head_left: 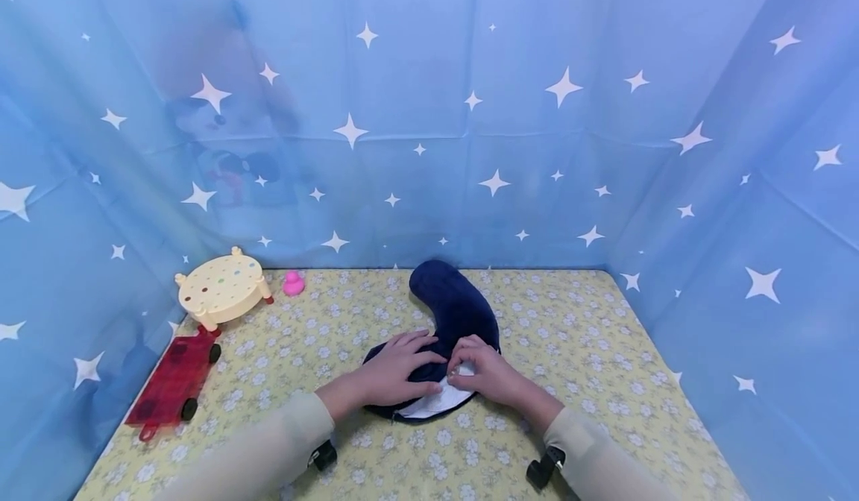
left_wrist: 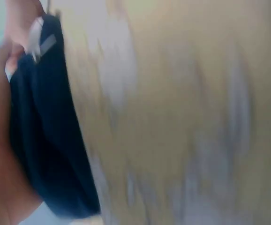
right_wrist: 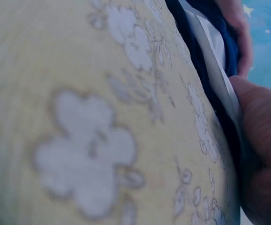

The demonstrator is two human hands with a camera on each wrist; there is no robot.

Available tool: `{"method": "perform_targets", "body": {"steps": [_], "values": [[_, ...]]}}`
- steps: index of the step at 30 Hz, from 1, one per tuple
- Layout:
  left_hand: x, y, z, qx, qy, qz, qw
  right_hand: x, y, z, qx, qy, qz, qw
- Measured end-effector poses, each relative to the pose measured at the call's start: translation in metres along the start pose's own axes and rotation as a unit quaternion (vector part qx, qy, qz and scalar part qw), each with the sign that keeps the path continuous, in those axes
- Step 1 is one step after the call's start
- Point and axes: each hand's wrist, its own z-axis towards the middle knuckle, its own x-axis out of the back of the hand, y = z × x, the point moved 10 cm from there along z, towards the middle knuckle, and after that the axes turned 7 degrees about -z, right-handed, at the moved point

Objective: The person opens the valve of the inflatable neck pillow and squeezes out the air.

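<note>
A navy plush neck pillow [head_left: 459, 303] lies curved on the table, its cover parted along the near edge so that a white inner [head_left: 429, 405] shows. My left hand [head_left: 400, 370] rests on the near part of the pillow with fingers spread, the thumb at the edge of the white inner. At the right side of the opening, my right hand [head_left: 488, 370] pinches the pillow with thumb and forefinger. In the right wrist view its thumb [right_wrist: 262, 112] lies against the white inner [right_wrist: 210, 49]. The left wrist view is blurred and shows the navy cover [left_wrist: 51, 126] beside the hand.
On the left of the flowered table [head_left: 570, 382] stand a cream spotted toy table [head_left: 223, 286], a pink toy duck [head_left: 293, 283] and a translucent red toy cart [head_left: 176, 382] with black wheels. A blue star-patterned curtain [head_left: 429, 165] closes off the back and sides.
</note>
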Motion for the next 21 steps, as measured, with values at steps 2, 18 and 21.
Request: {"method": "perform_targets", "body": {"steps": [2, 18, 21], "values": [[0.003, 0.004, 0.001, 0.006, 0.035, -0.005, 0.9993, 0.0, 0.003, 0.0, -0.005, -0.004, 0.001, 1.0], [0.0, 0.013, 0.014, 0.088, 0.169, 0.001, 0.9817, 0.007, 0.004, -0.006, -0.006, 0.008, 0.052, 0.999], [-0.001, 0.01, 0.015, 0.088, 0.187, -0.008, 0.9785, 0.008, 0.004, -0.006, -0.005, 0.013, 0.058, 0.998]]}}
